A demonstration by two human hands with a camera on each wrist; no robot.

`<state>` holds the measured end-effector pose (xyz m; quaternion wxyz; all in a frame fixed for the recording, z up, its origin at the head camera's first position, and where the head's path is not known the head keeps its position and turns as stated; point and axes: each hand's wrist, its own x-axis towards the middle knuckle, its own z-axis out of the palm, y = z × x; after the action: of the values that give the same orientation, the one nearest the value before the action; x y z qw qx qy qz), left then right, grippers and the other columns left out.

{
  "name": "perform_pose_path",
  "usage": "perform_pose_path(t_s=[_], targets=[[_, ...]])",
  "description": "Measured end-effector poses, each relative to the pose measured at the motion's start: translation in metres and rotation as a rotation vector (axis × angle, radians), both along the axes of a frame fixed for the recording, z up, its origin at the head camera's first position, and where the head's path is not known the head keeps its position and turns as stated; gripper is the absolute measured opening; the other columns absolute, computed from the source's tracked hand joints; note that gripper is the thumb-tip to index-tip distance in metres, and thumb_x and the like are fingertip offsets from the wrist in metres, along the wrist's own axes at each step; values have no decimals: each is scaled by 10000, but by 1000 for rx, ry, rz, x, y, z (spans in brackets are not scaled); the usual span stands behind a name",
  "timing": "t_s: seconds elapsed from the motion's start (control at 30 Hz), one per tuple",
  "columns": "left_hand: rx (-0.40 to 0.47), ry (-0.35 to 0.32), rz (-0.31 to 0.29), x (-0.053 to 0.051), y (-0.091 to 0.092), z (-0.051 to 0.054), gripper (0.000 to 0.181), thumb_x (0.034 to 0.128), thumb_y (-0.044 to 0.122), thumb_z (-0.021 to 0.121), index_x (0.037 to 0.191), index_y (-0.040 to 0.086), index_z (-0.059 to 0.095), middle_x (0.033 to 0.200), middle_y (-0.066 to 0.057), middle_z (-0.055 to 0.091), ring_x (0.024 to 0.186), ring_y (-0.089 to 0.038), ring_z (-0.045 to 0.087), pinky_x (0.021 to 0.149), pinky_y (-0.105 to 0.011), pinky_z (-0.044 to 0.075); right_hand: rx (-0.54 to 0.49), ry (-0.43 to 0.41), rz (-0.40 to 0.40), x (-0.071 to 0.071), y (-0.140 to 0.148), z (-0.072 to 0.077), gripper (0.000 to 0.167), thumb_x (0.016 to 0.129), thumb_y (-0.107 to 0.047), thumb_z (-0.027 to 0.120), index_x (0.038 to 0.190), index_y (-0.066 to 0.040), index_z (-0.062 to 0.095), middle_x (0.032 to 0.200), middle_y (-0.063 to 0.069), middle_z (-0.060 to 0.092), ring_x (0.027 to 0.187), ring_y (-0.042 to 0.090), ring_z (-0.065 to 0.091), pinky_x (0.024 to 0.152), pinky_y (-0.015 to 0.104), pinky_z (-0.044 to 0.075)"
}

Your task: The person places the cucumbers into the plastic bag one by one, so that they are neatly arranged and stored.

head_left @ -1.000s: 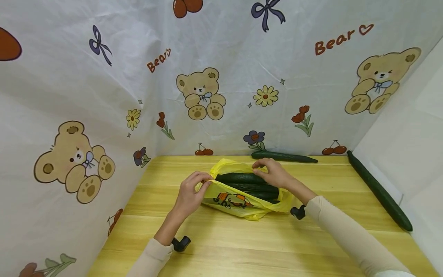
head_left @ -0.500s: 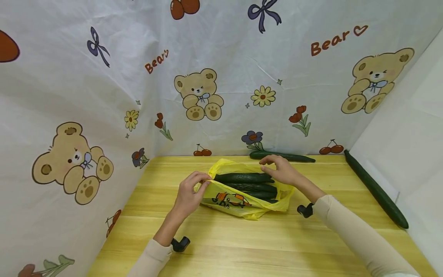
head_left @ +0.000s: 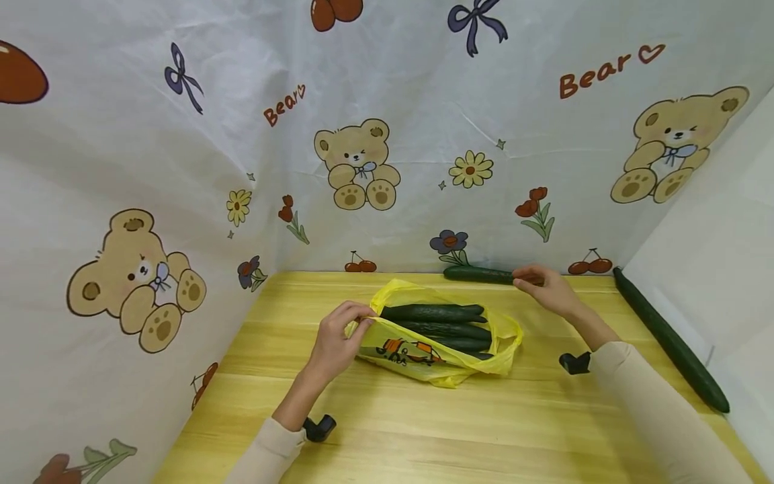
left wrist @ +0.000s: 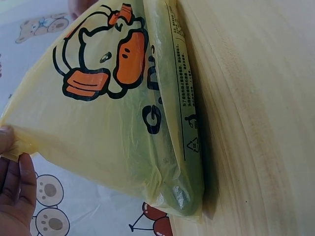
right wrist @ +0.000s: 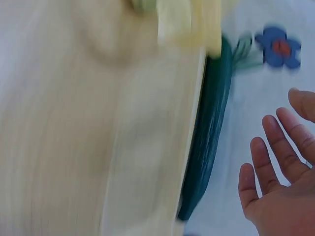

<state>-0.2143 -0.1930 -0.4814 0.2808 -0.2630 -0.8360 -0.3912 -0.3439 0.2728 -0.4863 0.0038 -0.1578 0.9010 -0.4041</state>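
Observation:
A yellow plastic bag (head_left: 405, 349) with a printed cartoon lies on the table, its mouth spread, and several dark green cucumbers (head_left: 435, 312) show inside. My left hand (head_left: 338, 336) pinches the bag's rim at its left end; in the left wrist view thumb and fingers grip a gathered corner of the film. My right hand (head_left: 547, 289) is off the bag, above the right end of a cucumber (head_left: 478, 274) along the back edge. The right wrist view has the fingers (right wrist: 273, 162) spread and apart from that cucumber.
Another cucumber (head_left: 671, 339) lies slantwise by the right wall. A white sheet (head_left: 417, 134) printed with bears hangs behind and to the left of the wooden table (head_left: 423, 437). A black wrist camera mount (head_left: 319, 428) sits on the left wrist, another on the right.
My right hand has moved right and away from the bag's opening to the cucumber at the back edge. The left hand still pinches the bag's rim in place.

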Motion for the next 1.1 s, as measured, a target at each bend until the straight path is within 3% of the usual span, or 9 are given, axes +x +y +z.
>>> perform_pose_path(t_s=[0.07,0.2,0.3,0.43,0.53,0.67,0.9,1.1], targets=[[6,-3,-3,0,1,-2,137,977,76,773,1087,155,788,1070,3,753,909,-122,698,773,-302,627,25,-14,-44,-3,17,-4,463,1117,-350,584,1432,-14,625,1371,241,681,1144,258,671,915,359,575],[5,-25,-5,0,2,-4,139,988,82,763,1090,174,784,1070,19,745,915,-103,682,769,-312,623,52,-31,-89,-7,39,-13,509,1109,-364,598,1444,19,600,1409,300,645,1246,437,637,1012,581,561],[-1,-36,-4,1,2,-5,139,993,86,759,1092,182,783,1075,26,743,921,-93,676,770,-296,618,63,-70,-94,-11,48,-21,616,1099,-387,612,1524,44,502,1520,353,540,1381,555,523,1101,713,468],[0,-39,-2,1,2,-6,138,992,86,760,1092,178,783,1074,25,744,920,-94,677,774,-283,615,90,-143,-110,-21,56,-36,843,1063,-513,632,1655,-1,319,1696,350,309,1539,614,290,1187,794,317],[6,-41,3,1,2,-4,135,992,89,761,1094,174,784,1070,22,746,918,-102,681,776,-308,622,134,-149,-125,-30,61,-51,934,1031,-579,644,1681,-19,273,1722,366,231,1527,639,278,1183,820,289],[4,-51,6,1,3,-3,117,998,98,756,1089,165,784,1058,20,744,918,-100,682,777,-351,633,147,-120,-149,-36,65,-62,874,1054,-509,616,1676,-1,271,1689,421,232,1438,670,365,1144,830,322],[2,-34,14,3,4,-10,140,980,87,772,1087,177,785,1053,26,746,904,-100,677,762,-320,620,54,-129,-191,-36,58,-73,745,1083,-344,573,1697,-57,264,1703,395,245,1511,639,309,1182,805,312],[4,-22,4,-2,6,-11,146,985,95,768,1096,189,781,1048,32,741,912,-98,677,755,-345,621,40,-16,-215,-35,49,-80,717,1039,-332,674,1644,-57,405,1666,381,337,1436,652,268,1122,793,285]])
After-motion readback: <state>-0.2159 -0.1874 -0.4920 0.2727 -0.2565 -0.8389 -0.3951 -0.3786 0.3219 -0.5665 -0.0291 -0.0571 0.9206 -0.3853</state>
